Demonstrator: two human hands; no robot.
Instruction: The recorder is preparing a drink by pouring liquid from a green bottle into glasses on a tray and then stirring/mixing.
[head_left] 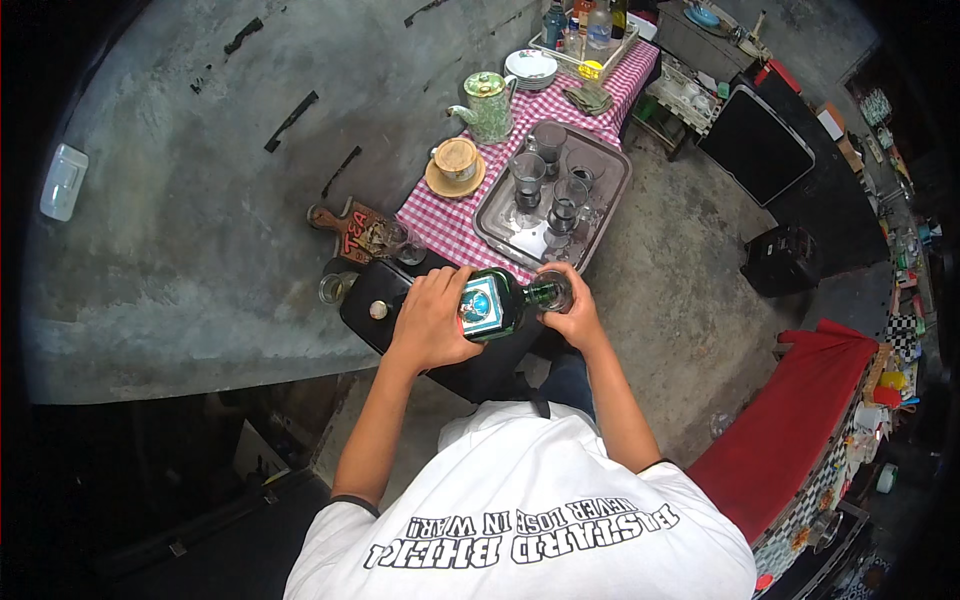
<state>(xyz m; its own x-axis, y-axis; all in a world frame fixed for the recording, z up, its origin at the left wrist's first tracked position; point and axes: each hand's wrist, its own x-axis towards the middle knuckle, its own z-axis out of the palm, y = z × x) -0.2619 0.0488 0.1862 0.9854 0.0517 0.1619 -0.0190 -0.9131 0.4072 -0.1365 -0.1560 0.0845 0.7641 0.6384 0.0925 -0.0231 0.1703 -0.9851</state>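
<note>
- Surface [432, 218] spread with pink-and-white checked cloth, running from 11 to 1 o'clock from the middle of the view.
- Smaller black surface [392, 284] at 9 o'clock, partly behind the left arm.
- Brown tray [505, 232] at 1 o'clock, resting on the checked cloth.
- Wooden board [360, 228] with a handle, at 10 o'clock.
- Green speckled teapot [488, 112] at 12 o'clock.
- Dark green bottle [485, 306], in the middle between both hands, lying over with neck toward 3 o'clock and label facing up.
- Left hand [436, 318], grip wrapped around the base end of the bottle.
- Right hand [577, 320], grip grasping a clear glass [561, 286] at the bottle's mouth; cannot tell whether any liquid is flowing.
- Lidded cup [457, 157] on a saucer, nearer than the teapot.
- Several clear glasses [527, 172], grouped on the tray.
- Small pale round piece [378, 310] on the black surface, too small to identify.
</note>
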